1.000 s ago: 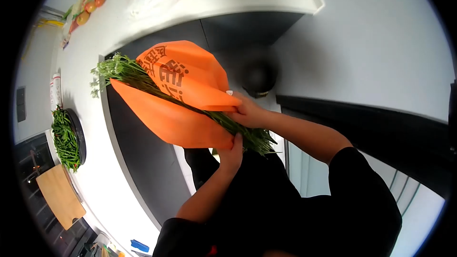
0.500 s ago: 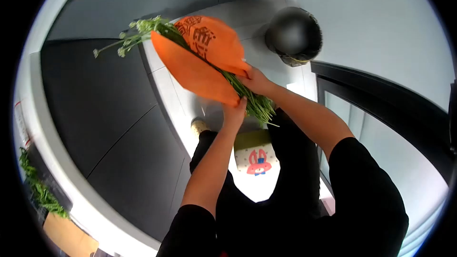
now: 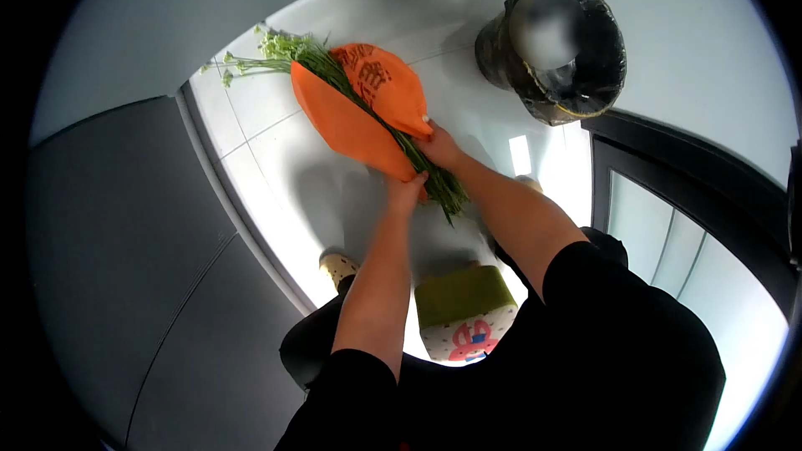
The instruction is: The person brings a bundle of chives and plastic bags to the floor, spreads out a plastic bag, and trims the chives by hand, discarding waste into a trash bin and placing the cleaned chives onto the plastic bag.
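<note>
A bunch of long green stems with small white flower heads (image 3: 276,46) lies along the fold of an orange sheet-like wrapper (image 3: 351,129) printed in black. My left hand (image 3: 407,189) is closed on the wrapper's lower edge, near the stem ends. Across the stems, my right hand (image 3: 439,149) grips the wrapper's opposite edge, fingers partly hidden. The flower heads stick out at the upper left, and cut ends hang past my hands. Whether the bundle touches the floor I cannot tell.
A bin with a black liner (image 3: 535,100) stands at the upper right. Below my arms sits a small stool with a green top (image 3: 464,292) and a rabbit picture. Dark grey cabinets (image 3: 109,267) line the left; a dark-framed door (image 3: 702,225) is at right. The floor (image 3: 259,129) is pale tile.
The view has shifted; the bin and stool show more fully, and the counter with greens has left the left edge. Both hands keep hold of the wrapper with the stems in it.
</note>
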{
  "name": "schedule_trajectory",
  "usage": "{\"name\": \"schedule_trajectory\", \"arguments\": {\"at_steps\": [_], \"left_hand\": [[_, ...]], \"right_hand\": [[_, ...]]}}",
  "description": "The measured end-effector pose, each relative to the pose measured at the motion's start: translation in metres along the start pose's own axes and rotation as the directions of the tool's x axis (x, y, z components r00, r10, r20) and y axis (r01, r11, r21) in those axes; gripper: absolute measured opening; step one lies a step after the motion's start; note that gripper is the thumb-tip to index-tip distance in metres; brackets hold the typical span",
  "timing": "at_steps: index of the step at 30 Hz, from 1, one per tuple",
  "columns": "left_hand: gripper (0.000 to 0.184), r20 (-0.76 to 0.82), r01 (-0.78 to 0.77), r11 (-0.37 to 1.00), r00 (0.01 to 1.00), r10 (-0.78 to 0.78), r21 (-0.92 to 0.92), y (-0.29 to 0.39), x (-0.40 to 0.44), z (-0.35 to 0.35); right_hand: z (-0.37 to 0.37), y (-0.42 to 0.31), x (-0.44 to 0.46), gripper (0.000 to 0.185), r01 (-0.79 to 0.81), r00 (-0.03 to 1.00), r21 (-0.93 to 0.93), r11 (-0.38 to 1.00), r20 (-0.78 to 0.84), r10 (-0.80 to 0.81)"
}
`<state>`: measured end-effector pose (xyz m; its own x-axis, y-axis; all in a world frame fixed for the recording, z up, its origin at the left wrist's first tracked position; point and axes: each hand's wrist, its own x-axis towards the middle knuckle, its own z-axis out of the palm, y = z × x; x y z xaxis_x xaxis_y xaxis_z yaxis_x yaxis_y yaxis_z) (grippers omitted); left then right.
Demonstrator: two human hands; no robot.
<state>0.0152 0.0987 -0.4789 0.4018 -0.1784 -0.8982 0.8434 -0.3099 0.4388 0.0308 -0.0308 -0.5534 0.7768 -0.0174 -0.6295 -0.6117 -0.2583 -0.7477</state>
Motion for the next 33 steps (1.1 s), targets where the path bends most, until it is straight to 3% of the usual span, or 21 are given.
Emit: {"name": "schedule_trajectory", "arguments": {"at_steps": [2, 3, 4, 6, 7, 10, 12, 13, 15, 17, 20, 21, 23, 26, 28, 30, 32, 33], "left_hand": [[0.043, -0.213, -0.185, 0.937, 0.969, 0.124, -0.296, -0.039, 0.028, 0.006], [0.043, -0.215, -0.201, 0.934, 0.966, 0.14, -0.294, -0.044, 0.033, 0.004], [0.043, -0.217, -0.205, 0.875, 0.969, 0.119, -0.438, -0.046, 0.037, 0.002], [0.044, -0.196, -0.185, 0.731, 0.978, 0.071, -0.657, -0.046, 0.04, -0.003], [0.045, -0.192, -0.173, 0.692, 0.98, 0.049, -0.701, -0.042, 0.038, -0.006], [0.048, -0.352, -0.239, 0.786, 0.935, 0.029, -0.57, -0.03, 0.026, -0.016], [0.049, -0.575, -0.328, 0.88, 0.814, 0.079, -0.343, -0.023, 0.015, -0.017], [0.05, -0.68, -0.344, 0.912, 0.726, 0.105, -0.226, -0.014, 0.008, -0.014], [0.052, -0.769, -0.352, 0.929, 0.623, 0.143, -0.112, -0.008, -0.007, -0.01], [0.054, -0.811, -0.381, 0.923, 0.555, 0.183, -0.053, -0.003, -0.02, -0.007], [0.073, -0.803, -0.465, 0.885, 0.538, 0.256, -0.03, -0.015, -0.016, -0.009], [0.073, -0.806, -0.478, 0.878, 0.531, 0.26, -0.031, -0.013, -0.028, -0.004], [0.059, -0.776, -0.363, 0.922, 0.539, 0.327, 0.136, -0.01, -0.051, 0.003], [0.061, -0.793, -0.382, 0.924, 0.566, 0.226, -0.008, 0.0, -0.107, 0.022], [0.059, -0.802, -0.403, 0.915, 0.545, 0.245, 0.006, -0.008, -0.111, 0.023], [0.058, -0.809, -0.411, 0.911, 0.529, 0.257, 0.021, -0.017, -0.111, 0.022], [0.055, -0.665, -0.426, 0.88, 0.598, 0.447, 0.209, -0.026, -0.112, 0.022], [0.051, -0.567, -0.446, 0.864, 0.66, 0.494, 0.233, -0.032, -0.106, 0.023]], "right_hand": [[-0.005, 0.007, 0.004, 0.049, 0.0, 1.0, 0.049, 0.999, -0.016, 0.001], [-0.008, 0.012, 0.006, 0.046, -0.023, 0.999, 0.098, 0.995, -0.023, 0.025], [-0.011, 0.024, 0.015, 0.046, -0.005, 0.999, 0.1, 0.995, -0.032, 0.008], [-0.031, 0.041, 0.046, 0.043, -0.209, 0.968, -0.069, 0.975, -0.155, 0.197], [-0.045, 0.037, 0.051, 0.043, -0.195, 0.969, -0.064, 0.979, -0.168, 0.182], [-0.068, 0.008, 0.034, 0.046, -0.242, 0.966, -0.173, 0.955, -0.14, 0.219], [-0.07, -0.02, 0.014, 0.046, -0.257, 0.925, -0.212, 0.943, -0.337, 0.177], [-0.073, -0.03, 0.013, 0.046, -0.247, 0.923, -0.213, 0.945, -0.35, 0.162], [-0.07, -0.035, -0.009, 0.048, -0.103, 0.901, -0.268, 0.958, -0.434, -0.024], [-0.074, -0.047, -0.027, 0.049, -0.082, 0.903, -0.267, 0.96, -0.428, -0.042], [-0.08, -0.062, -0.041, 0.05, -0.012, 0.897, -0.254, 0.967, -0.43, -0.102], [-0.081, -0.069, -0.051, 0.05, 0.023, 0.892, -0.248, 0.969, -0.433, -0.132], [-0.081, -0.08, -0.071, 0.05, 0.023, 0.898, -0.216, 0.976, -0.425, -0.115], [-0.079, -0.099, -0.098, 0.05, 0.051, 0.902, -0.236, 0.97, -0.406, -0.146], [-0.081, -0.12, -0.118, 0.05, 0.097, 0.895, -0.296, 0.95, -0.392, -0.213], [-0.088, -0.146, -0.138, 0.054, 0.111, 0.943, -0.304, 0.946, -0.269, -0.197], [-0.098, -0.15, -0.122, 0.053, 0.191, 0.902, -0.533, 0.824, -0.236, -0.361], [-0.105, -0.16, -0.128, 0.051, 0.217, 0.9, -0.507, 0.834, -0.227, -0.373]]}}
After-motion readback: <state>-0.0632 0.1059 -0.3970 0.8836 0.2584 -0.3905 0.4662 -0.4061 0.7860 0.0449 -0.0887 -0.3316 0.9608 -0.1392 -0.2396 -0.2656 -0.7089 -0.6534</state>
